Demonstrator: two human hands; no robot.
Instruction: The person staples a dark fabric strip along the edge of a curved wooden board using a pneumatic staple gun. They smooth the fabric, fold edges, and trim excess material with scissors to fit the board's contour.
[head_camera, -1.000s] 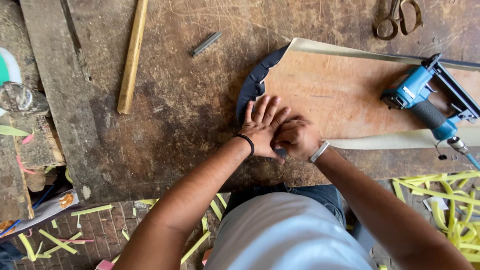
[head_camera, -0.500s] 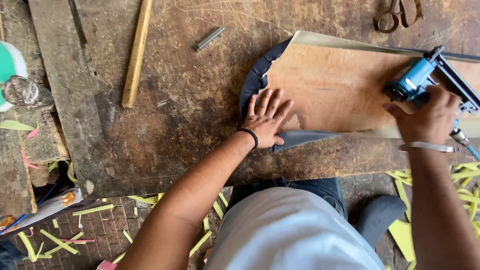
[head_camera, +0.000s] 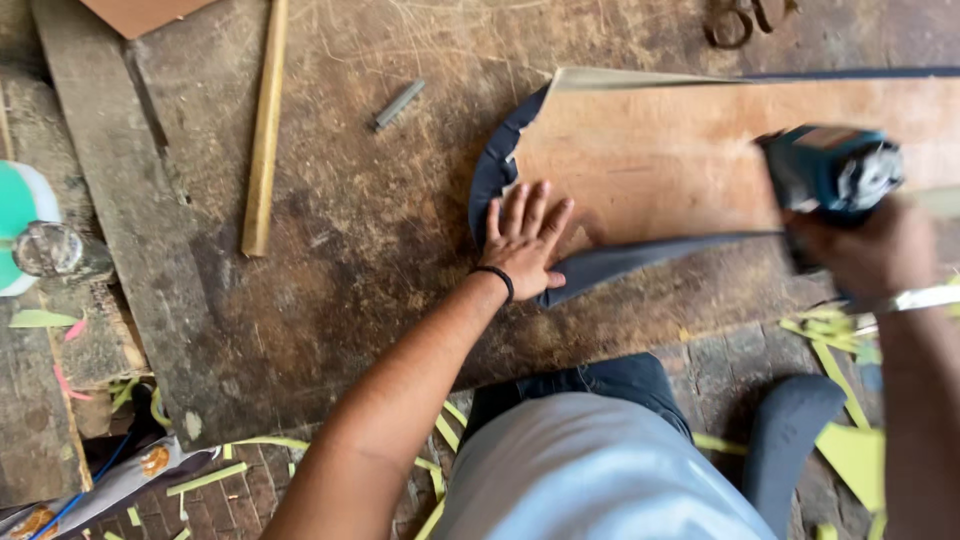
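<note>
The left hand (head_camera: 525, 240) is lying flat with fingers spread, released and gripping nothing, pressing down on the rounded end of a plywood panel (head_camera: 680, 160) where dark blue fabric (head_camera: 492, 175) is wrapping around its edge. The panel is sitting on the worn wooden tabletop (head_camera: 340, 250), stretching from the centre toward 3 o'clock. The right hand (head_camera: 865, 255) is clenched around the grip of a blue pneumatic stapler (head_camera: 830, 170), which is blurred, so I cannot tell exactly how it is meeting the panel; it appears to be hovering over the panel's near edge at about 3 o'clock. A black band is circling the left wrist and a metal bracelet the right. At 11 o'clock from the left hand a small grey strip of staples (head_camera: 399, 104) is lying on the tabletop, and further toward 10 o'clock a long wooden stick (head_camera: 264, 130) is resting nearly upright in the view. Scissors (head_camera: 740, 18) are showing at 1 o'clock, partly cut off. Yellow-green offcuts (head_camera: 850, 345) are littering the brick floor below.
</note>
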